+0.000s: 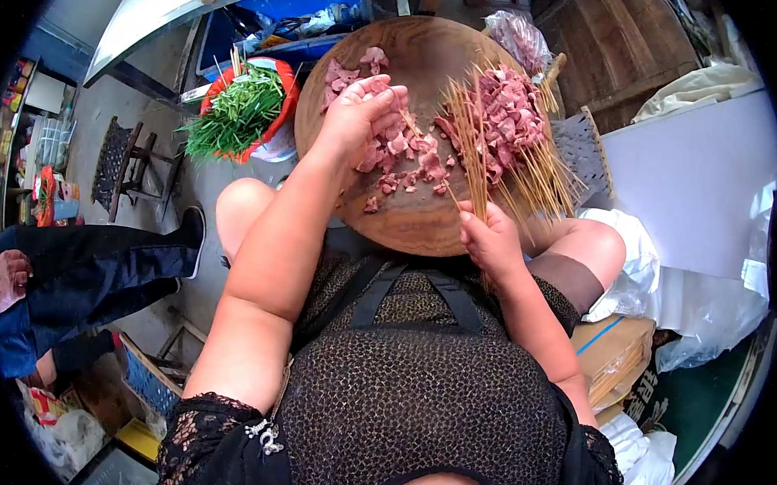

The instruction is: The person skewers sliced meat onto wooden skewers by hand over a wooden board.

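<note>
While one seated person's hand (7, 278) rests on a dark-trousered leg at the far left, one stool (114, 165) stands on the floor nearby. Next comes one red-rimmed container (289, 89), heaped with cut greens (229, 118) that spill over its near side. Just behind it sits one blue bin (315, 47), holding plastic bags (329, 19).

The left arm reaches forward over one round wooden tabletop (423, 53), and the left hand (356, 120) hangs above its left part, palm turned inward, fingers curled loosely together — whether they pinch anything, I cannot tell. Around and beneath that hand lie loose pieces of pink meat (431, 162), too many and too overlapped to count.

Nearer the body, the right arm bends, and the right hand (490, 238) is at the tabletop's near edge, its fingers closed around one bunch of thin sticks (475, 147) — the upper ends point away across the wood. Just beyond, one heap of skewered meat (511, 118) covers the tabletop's right side, bare stick ends fanning toward the lower right. One clear plastic bag (519, 38) stands behind the heap, and one cardboard stack (613, 356) lies farther right.
</note>
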A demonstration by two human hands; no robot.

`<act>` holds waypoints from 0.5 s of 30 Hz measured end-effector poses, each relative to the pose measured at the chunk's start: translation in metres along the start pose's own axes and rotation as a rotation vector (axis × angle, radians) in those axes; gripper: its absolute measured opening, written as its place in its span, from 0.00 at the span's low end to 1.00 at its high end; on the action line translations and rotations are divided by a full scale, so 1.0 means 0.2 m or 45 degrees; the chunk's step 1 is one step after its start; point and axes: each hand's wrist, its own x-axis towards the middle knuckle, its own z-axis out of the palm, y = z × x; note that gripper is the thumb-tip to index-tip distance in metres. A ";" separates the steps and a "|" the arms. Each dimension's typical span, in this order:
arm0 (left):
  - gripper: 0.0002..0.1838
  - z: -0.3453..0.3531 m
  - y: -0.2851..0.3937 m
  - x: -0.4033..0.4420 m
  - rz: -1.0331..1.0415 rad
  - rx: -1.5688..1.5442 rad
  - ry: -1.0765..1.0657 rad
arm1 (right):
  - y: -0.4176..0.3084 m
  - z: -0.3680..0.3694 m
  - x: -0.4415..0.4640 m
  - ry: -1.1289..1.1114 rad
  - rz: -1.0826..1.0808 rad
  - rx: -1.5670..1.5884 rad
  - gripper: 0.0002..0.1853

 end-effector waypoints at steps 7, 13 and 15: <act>0.16 0.00 0.00 -0.01 -0.058 -0.057 -0.111 | 0.05 0.01 0.02 0.029 -0.163 -0.001 0.09; 0.18 0.02 0.05 -0.05 -0.194 0.001 -0.198 | 0.02 -0.05 0.04 0.075 -0.305 -0.206 0.09; 0.19 0.01 0.04 -0.04 -0.242 0.029 -0.305 | 0.02 -0.07 0.05 0.060 -0.301 -0.203 0.09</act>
